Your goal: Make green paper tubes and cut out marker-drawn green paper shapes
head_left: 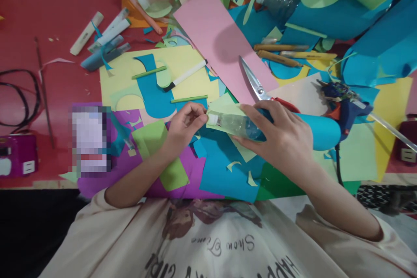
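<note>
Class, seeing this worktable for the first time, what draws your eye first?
A clear plastic bottle with a white cap, in the right hand at the centre, the left hand beside the cap. Beyond, silver-bladed scissors with red handles lie partly over a pink paper strip. Towards the right edge sits a dark blue glue gun.

We see a red table [55,80]; directly on it we find a black cable [16,71] at nine o'clock, loose markers [86,34] at ten, purple paper [94,185] at eight, and yellow paper [384,152] at three.
</note>
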Available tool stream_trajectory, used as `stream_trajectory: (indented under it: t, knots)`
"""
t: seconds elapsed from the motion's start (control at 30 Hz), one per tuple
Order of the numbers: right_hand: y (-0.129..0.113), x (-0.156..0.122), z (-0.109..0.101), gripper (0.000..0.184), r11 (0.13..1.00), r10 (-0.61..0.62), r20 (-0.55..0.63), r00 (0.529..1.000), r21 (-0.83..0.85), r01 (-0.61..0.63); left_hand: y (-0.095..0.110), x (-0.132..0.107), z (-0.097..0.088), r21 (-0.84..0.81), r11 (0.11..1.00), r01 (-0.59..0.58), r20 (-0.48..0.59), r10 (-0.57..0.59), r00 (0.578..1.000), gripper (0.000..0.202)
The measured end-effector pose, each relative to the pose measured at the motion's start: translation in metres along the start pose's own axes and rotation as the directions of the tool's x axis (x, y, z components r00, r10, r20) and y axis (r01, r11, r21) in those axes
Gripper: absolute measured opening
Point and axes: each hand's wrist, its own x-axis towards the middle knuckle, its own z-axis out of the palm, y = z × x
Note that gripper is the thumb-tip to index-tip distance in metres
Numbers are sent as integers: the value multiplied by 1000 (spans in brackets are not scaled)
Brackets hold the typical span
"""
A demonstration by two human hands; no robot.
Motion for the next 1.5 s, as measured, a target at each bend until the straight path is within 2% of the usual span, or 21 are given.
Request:
stream_trajectory:
  t: [0.23, 0.43, 0.77, 1.0, 1.33, 1.5]
  knots:
    - [-2, 2, 1, 35, 1000, 10, 1, 1000, -10, -10, 5, -2, -1, -10, 999, 50, -11, -50, 999, 34]
    - [-2, 3, 2, 36, 999, 13, 21, 1000, -29, -13, 3, -2, -1, -6, 999, 32, -38, -32, 999, 31]
    - [-3, 3, 3, 36, 999, 4, -4, 1000, -38, -4, 2, 0, -3, -9, 1000, 3, -16, -3, 1000, 31]
    - [-4, 2, 5, 34, 999, -8, -15, 1000, -42, 7, 1, 3, -5, -64, 996, 59, -38, -61, 997, 33]
    - [-6, 2, 8, 34, 999, -6, -18, 1000, -54, 5, 0, 6, -7, -60, 995, 78, -27, -79, 996, 36]
    - [-7, 1, 8, 33, 999, -14, -20, 1000, -46, 13, 0, 7, -8, -49, 996, 73, 36, -72, 997, 27]
